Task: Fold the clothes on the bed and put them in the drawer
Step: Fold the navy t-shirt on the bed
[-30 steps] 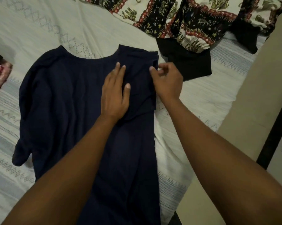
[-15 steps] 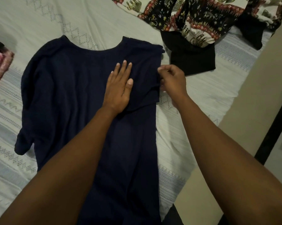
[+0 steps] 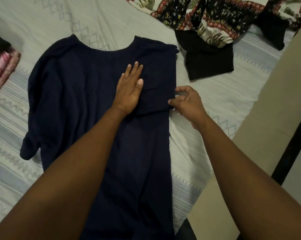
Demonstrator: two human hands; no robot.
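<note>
A person's two bare arms reach over a white, pattern-stitched bedspread (image 3: 42,18), where a navy shirt (image 3: 73,104) lies spread flat with its neckline pointing away from the camera. The left hand (image 3: 129,90) rests palm down on the upper middle of the shirt, fingers straight and close together, pressing the cloth just beside a sleeve that has been folded inward across the chest. The right hand (image 3: 187,103) sits at the shirt's right edge, just past the folded sleeve, its fingers curled and its thumb and forefinger pinching the outer edge of that fold. The folded panel lies between the two hands, touching both. The shirt's other sleeve trails out unfolded toward the left, well apart from either hand, and the body of the garment runs down beneath the left forearm to the bottom of the view. Beyond the right hand, near the top right, a black garment (image 3: 208,66) lies partly under a heap of dark printed cloth with red and white patterning (image 3: 215,18). At the far left edge sits a stack of pink folded fabric (image 3: 2,70).
</note>
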